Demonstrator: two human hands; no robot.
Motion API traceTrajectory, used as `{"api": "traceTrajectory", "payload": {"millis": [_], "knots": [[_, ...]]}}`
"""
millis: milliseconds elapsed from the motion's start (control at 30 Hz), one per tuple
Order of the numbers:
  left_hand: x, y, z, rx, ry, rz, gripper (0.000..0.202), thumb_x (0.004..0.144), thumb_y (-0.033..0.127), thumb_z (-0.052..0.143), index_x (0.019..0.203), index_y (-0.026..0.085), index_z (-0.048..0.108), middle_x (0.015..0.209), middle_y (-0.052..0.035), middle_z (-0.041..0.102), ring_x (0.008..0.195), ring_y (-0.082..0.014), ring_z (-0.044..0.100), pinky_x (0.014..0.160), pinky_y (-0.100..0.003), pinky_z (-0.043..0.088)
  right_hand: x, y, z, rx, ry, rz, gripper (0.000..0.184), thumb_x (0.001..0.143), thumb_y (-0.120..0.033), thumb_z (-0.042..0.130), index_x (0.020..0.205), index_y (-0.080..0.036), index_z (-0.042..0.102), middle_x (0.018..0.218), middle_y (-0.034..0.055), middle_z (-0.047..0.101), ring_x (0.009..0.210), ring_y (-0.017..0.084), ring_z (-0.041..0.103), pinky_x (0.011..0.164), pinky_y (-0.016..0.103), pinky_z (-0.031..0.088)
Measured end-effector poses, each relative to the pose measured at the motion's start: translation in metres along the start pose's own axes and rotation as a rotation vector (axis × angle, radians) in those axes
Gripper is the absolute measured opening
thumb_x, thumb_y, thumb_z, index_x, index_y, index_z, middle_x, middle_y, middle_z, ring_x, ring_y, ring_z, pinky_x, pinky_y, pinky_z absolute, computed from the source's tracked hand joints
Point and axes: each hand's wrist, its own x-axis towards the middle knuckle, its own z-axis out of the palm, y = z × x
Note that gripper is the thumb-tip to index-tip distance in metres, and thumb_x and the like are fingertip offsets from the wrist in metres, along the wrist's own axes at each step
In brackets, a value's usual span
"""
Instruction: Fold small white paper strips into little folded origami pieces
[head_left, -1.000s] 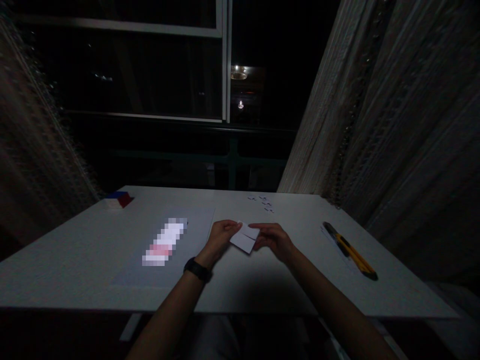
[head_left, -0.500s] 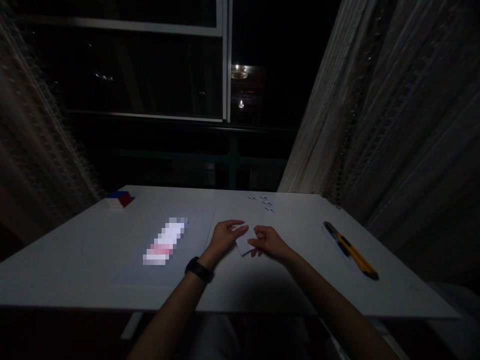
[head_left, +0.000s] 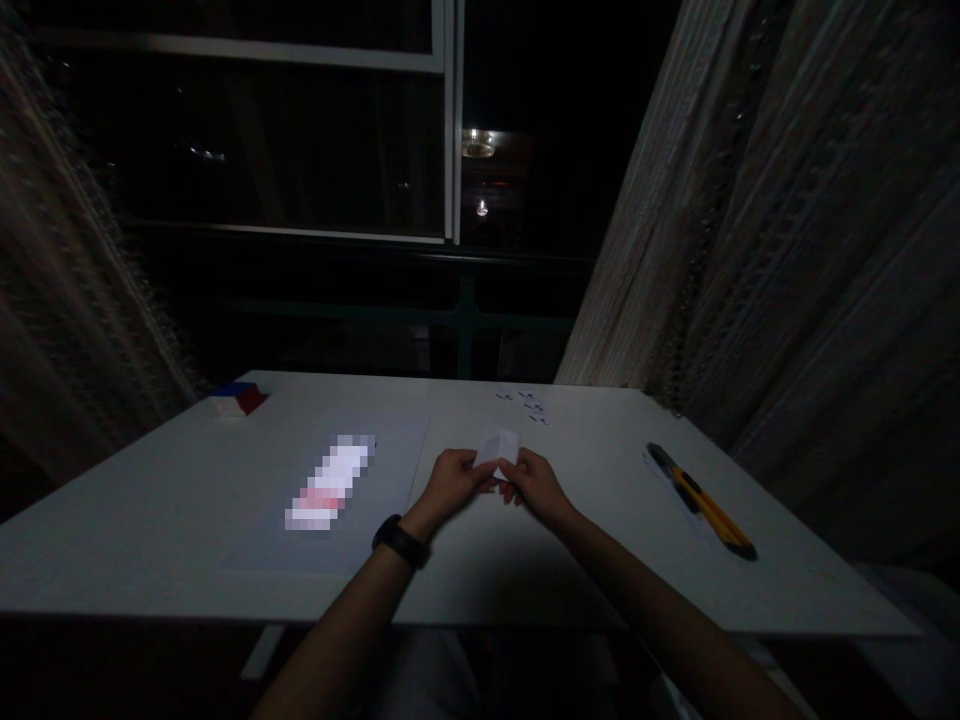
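Note:
A small piece of folded white paper is held up between my two hands over the table. My left hand pinches its lower left part, thumb on the near side. My right hand grips the lower right part in the same way, and the two thumb tips almost meet at the paper's bottom. Both hands are closed, with the other fingers partly hidden behind the paper. A black watch is on my left wrist.
On the white table, a large paper sheet lies left under a glowing, blurred-out rectangle. A colored cube stands far left. Several small dark-marked pieces lie at the back. A yellow-black utility knife lies right.
The folded paper has been tilted up and moved slightly away from me. My left hand has shifted from its upper edge to the lower left, and both thumbs have come together.

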Motion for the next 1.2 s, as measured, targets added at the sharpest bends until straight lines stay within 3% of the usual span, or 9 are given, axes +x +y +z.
{"api": "traceTrajectory", "payload": {"millis": [200,300,433,567,700,1000,1200], "knots": [[-0.001,0.000,0.001,-0.058,-0.024,-0.005,0.030,0.056,0.031,0.073,0.072,0.007,0.065,0.065,-0.0072,0.066,0.061,-0.0176,0.063,0.061,-0.029,0.051,0.001,0.003,0.002,0.005,0.011,-0.002,0.037,0.071,-0.050,0.052,0.077,-0.014,0.050,0.050,-0.0016,0.057,0.035,0.010,0.051,0.032,0.017,0.032],[-0.002,0.001,0.001,-0.096,-0.011,-0.019,0.029,0.055,0.029,0.075,0.070,0.007,0.064,0.062,-0.0065,0.065,0.058,-0.0165,0.063,0.060,-0.028,0.051,0.000,0.001,0.002,0.037,-0.020,-0.020,0.038,0.069,-0.049,0.056,0.086,-0.015,0.050,0.056,-0.0017,0.059,0.039,0.011,0.053,0.032,0.017,0.034],[-0.005,0.004,0.002,-0.123,-0.026,-0.053,0.027,0.053,0.025,0.076,0.068,0.006,0.065,0.059,-0.0058,0.064,0.053,-0.0133,0.061,0.057,-0.026,0.052,-0.001,-0.006,-0.003,0.154,0.114,-0.109,0.043,0.067,-0.046,0.060,0.097,-0.021,0.041,0.065,-0.0045,0.058,0.046,0.011,0.055,0.037,0.019,0.042],[-0.007,0.008,0.002,-0.110,-0.026,-0.075,0.024,0.053,0.022,0.076,0.066,0.005,0.065,0.058,-0.0062,0.063,0.051,-0.0123,0.060,0.055,-0.024,0.051,0.001,-0.008,-0.009,0.147,0.174,-0.146,0.034,0.068,-0.050,0.059,0.077,-0.020,0.045,0.058,-0.0036,0.055,0.048,0.012,0.055,0.041,0.022,0.046],[-0.008,0.009,0.002,-0.119,-0.021,-0.063,0.024,0.053,0.020,0.076,0.067,0.005,0.065,0.061,-0.0077,0.065,0.053,-0.0134,0.061,0.055,-0.024,0.051,0.003,-0.006,-0.010,0.101,0.221,-0.124,0.037,0.065,-0.052,0.060,0.063,-0.019,0.044,0.052,-0.0013,0.055,0.046,0.014,0.054,0.042,0.026,0.046],[-0.006,0.004,0.002,-0.039,-0.055,-0.077,0.028,0.053,0.023,0.077,0.070,0.004,0.066,0.062,-0.0093,0.066,0.053,-0.0165,0.062,0.054,-0.026,0.053,0.000,-0.008,-0.003,0.055,0.280,-0.120,0.037,0.064,-0.052,0.061,0.061,-0.020,0.045,0.049,-0.0019,0.053,0.044,0.013,0.052,0.040,0.024,0.041],[-0.008,0.007,0.002,-0.109,-0.085,-0.098,0.031,0.053,0.024,0.077,0.072,0.003,0.065,0.062,-0.0095,0.065,0.054,-0.0160,0.062,0.056,-0.026,0.053,0.004,-0.001,-0.005,0.117,0.299,-0.109,0.036,0.063,-0.052,0.062,0.066,-0.019,0.047,0.051,-0.0022,0.054,0.045,0.013,0.053,0.041,0.023,0.040]]}}
